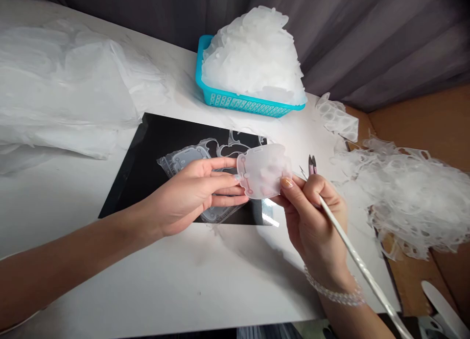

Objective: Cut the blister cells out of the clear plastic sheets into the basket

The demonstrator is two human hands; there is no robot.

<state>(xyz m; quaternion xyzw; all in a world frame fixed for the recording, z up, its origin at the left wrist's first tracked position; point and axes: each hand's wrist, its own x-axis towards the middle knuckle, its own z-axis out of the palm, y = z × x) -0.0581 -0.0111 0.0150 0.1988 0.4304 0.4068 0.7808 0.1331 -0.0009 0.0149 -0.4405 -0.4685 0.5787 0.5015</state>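
Observation:
A frosted, translucent moulded plastic piece [262, 171] with rounded lobes is held in the air above a black mat [147, 153]. My left hand [187, 194] presses its fingertips against the piece's left edge. My right hand [312, 216] pinches the right edge with the thumb and also grips a long, slim white-handled tool [352, 251]. A small pink-and-metal pointed tip [312, 165] shows above my right hand. Further clear moulded pieces [183, 158] and trimmed strips lie on the mat beneath my left hand.
A teal plastic basket [216, 97] heaped with translucent pieces stands at the back of the white table [73, 231]. A tangled pile of plastic scrap [404, 197] lies to the right, above cardboard [414, 119]. A plastic sheet [62, 84] lies at the left.

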